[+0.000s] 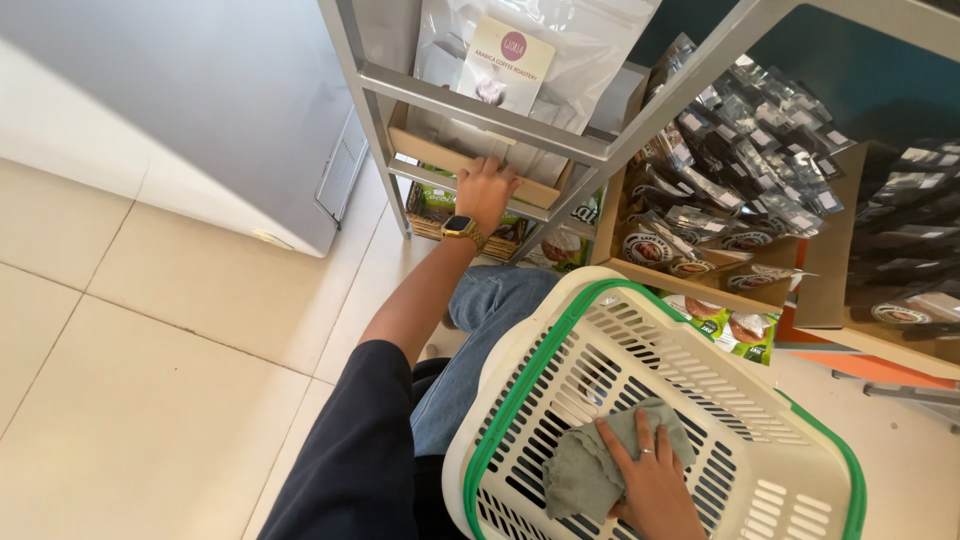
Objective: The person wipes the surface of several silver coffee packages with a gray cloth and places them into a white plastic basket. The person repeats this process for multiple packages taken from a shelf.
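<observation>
My left hand (487,188), with a gold watch on its wrist, reaches forward to a low shelf. Its fingers curl over the front edge of a shallow cardboard tray (425,150) that holds large white pouches (520,60). My right hand (652,482), wearing a ring, presses a grey-green cloth (580,470) against the slatted side of a white plastic basket (760,470) with a green rim. The basket rests tipped against my knee, which is in blue jeans.
A grey metal shelf rack (480,105) stands ahead. Cardboard boxes of dark sachets (720,170) fill its right bays, and a wicker basket (430,215) sits lower down. A white cabinet (200,110) stands at left on the pale tiled floor (150,380).
</observation>
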